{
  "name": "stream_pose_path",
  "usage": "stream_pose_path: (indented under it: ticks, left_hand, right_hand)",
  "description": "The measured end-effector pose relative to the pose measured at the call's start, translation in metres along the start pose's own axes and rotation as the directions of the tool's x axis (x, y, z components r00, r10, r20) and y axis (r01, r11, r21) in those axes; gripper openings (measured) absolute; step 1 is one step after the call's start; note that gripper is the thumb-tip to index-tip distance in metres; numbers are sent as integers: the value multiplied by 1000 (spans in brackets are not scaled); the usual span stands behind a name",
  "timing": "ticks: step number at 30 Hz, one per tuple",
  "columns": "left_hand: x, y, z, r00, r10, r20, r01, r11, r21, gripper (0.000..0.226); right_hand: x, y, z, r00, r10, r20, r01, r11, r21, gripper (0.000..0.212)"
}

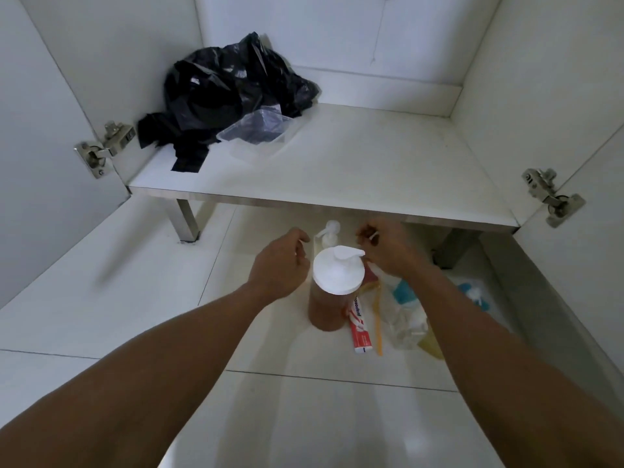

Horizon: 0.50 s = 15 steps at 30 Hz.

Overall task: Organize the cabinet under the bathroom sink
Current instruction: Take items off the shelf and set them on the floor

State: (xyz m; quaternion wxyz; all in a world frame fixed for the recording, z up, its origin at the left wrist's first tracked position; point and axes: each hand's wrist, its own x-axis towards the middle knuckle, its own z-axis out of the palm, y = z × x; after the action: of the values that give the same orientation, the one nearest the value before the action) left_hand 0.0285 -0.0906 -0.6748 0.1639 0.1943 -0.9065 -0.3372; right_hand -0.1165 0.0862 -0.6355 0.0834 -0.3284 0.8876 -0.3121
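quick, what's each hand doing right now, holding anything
left hand: fingers curled, cannot tell if it holds anything
right hand: pinching a cotton swab

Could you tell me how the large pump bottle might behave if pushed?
The pump bottle looks tall, standing upright, so a push near its cap may tip it. Nearly full of brown liquid, it is probably heavy.
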Motion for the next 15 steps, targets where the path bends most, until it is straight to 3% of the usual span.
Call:
stream_pose_path:
  ticks: [3, 6, 8, 11, 15]
  left_hand:
    - [29, 13, -36, 988, 103, -119, -99, 994, 43, 25]
    - [64, 19, -76, 958, 151, -245, -121, 984, 130, 31]
    - [87, 20, -98, 945, 60, -322, -24, 993, 113, 33]
    - [114, 11, -116, 915, -203, -349, 189, 979, -73, 34]
    - [136, -17, -117, 870, -367, -329, 296, 923, -247, 37]
  right_hand:
    - [32, -27, -20, 994, -108, -26, 109, 994, 18, 13]
    - [65, -59, -26, 974, -214, -70, 214, 977, 1, 15]
    - [85, -78, -18, 971, -229, -73, 229, 973, -6, 17]
    - [109, -102, 8, 982, -183, -37, 185, 982, 40, 26]
    - [127, -126, 46, 996, -88, 14, 85, 988, 130, 48]
